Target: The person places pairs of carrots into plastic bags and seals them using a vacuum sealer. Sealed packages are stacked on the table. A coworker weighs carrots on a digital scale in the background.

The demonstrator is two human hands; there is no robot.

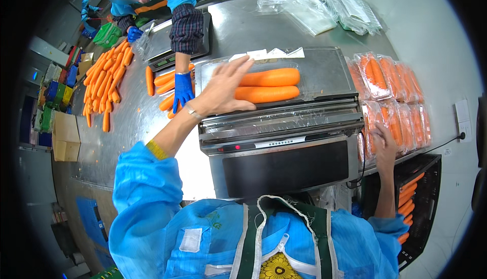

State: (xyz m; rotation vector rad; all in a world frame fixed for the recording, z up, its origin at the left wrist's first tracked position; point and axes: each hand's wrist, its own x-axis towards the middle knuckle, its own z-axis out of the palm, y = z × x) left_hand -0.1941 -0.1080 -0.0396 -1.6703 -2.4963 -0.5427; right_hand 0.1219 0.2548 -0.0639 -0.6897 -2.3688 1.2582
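Observation:
Two large orange carrots (271, 85) lie side by side on the metal top plate (323, 69) of a tabletop film-wrapping machine, apparently in a clear tray. My left hand (222, 88) spreads over their left ends, thumb on the near side and fingers on the far side. Whether it touches them I cannot tell. Near the front of the stacked film-wrapped carrot packs (395, 115) is my right hand (385, 144), with its fingers loosely parted and no held item visible. Contact with the packs cannot be made out. A red light glows on the machine's front panel (262, 144).
Across the steel table (133, 146), a co-worker's blue-gloved hand (183, 90) rests at loose carrots (164, 85) beside a scale (182, 43). A carrot pile (106, 81) lies further left. Clear plastic bags (312, 9) lie at the back; a black crate (422, 203) stands lower right.

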